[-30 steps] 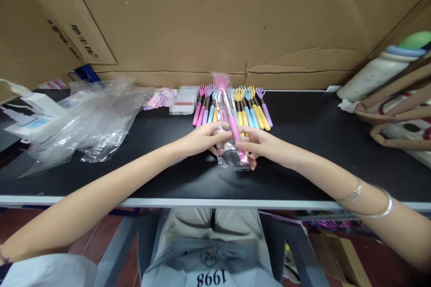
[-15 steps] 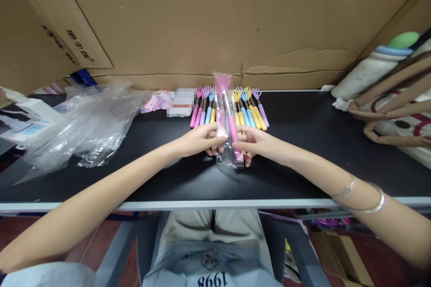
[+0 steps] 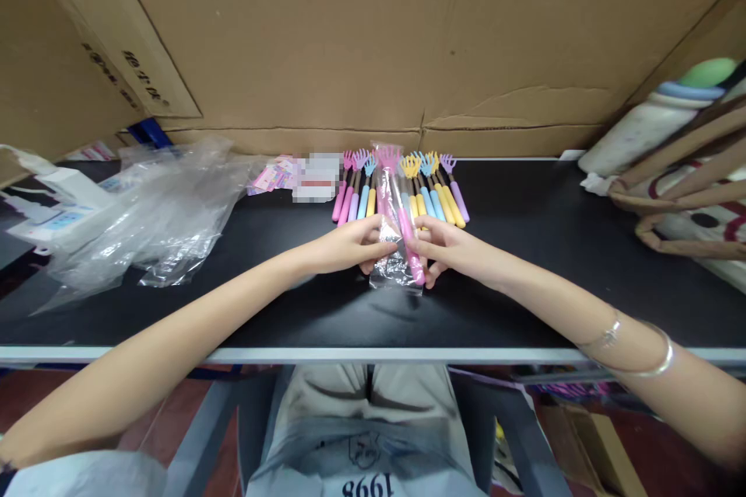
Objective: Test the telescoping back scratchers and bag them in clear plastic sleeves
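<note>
A pink back scratcher (image 3: 408, 234) with a claw head lies inside a clear plastic bag (image 3: 389, 273), held above the black table. My left hand (image 3: 362, 243) pinches the bag's left side between thumb and fingers. On the other side, my right hand (image 3: 440, 245) grips the pink handle through the bag. Behind them, several back scratchers (image 3: 444, 202) in pink, purple, blue and yellow lie in a row, heads toward the cardboard wall. Some of that row is hidden by the bag and my hands.
Loose clear bags (image 3: 169, 210) are heaped at left beside a white device (image 3: 70, 202). Printed cards (image 3: 277, 175) lie left of the row. A bottle (image 3: 653, 124) and a bag with brown handles (image 3: 664, 194) stand at right. A cardboard wall (image 3: 373, 39) closes off the back.
The bagged back scratcher's head has dropped slightly toward the table. Both hands keep their hold, and the right thumb now lies further over the handle. The whole view has shifted slightly.
</note>
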A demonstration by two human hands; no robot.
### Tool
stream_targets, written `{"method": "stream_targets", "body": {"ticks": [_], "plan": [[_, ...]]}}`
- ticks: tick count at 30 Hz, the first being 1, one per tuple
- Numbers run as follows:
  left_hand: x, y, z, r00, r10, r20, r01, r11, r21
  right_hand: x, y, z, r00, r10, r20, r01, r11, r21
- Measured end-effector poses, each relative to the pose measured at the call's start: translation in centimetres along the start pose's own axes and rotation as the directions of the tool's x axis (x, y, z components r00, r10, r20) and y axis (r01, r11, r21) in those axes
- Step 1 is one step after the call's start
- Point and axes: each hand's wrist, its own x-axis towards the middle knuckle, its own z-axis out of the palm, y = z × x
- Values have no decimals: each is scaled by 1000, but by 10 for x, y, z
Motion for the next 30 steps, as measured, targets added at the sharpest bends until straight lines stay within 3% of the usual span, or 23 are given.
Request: {"method": "stream_targets", "body": {"ticks": [6, 11, 14, 18, 21, 24, 26, 28, 30], "plan": [[-2, 1, 1, 1000, 7, 7, -7, 998, 66, 3, 3, -4, 999, -37, -35, 36, 999, -29], [-5, 6, 2, 997, 66, 39, -73, 966, 247, 0, -3, -15, 984, -131, -121, 118, 987, -107], [-6, 7, 3, 994, 110, 22, -107, 877, 469, -6, -12, -29, 954, -205, -217, 175, 973, -151], [-6, 7, 3, 984, 178, -18, -108, 672, 733, -17, -19, -58, 914, -309, -263, 222, 923, -313], [-5, 7, 2, 979, 204, -16, -114, 606, 788, -26, -18, -87, 900, -283, -331, 58, 831, -553], [-5, 7, 1, 979, 202, -1, -121, 591, 797, -32, -14, -118, 876, -230, -424, -213, 604, -768], [-6, 8, 1, 979, 202, 8, -127, 586, 800, -35, -11, -135, 859, -146, -491, -365, 498, -787], [-6, 9, 1, 980, 200, 17, -134, 586, 799, -38, -8, -144, 830, -27, -558, -476, 488, -732], [-6, 9, 1, 979, 201, 20, -137, 590, 795, -39, -7, -147, 799, 91, -594, -544, 531, -650]]}}
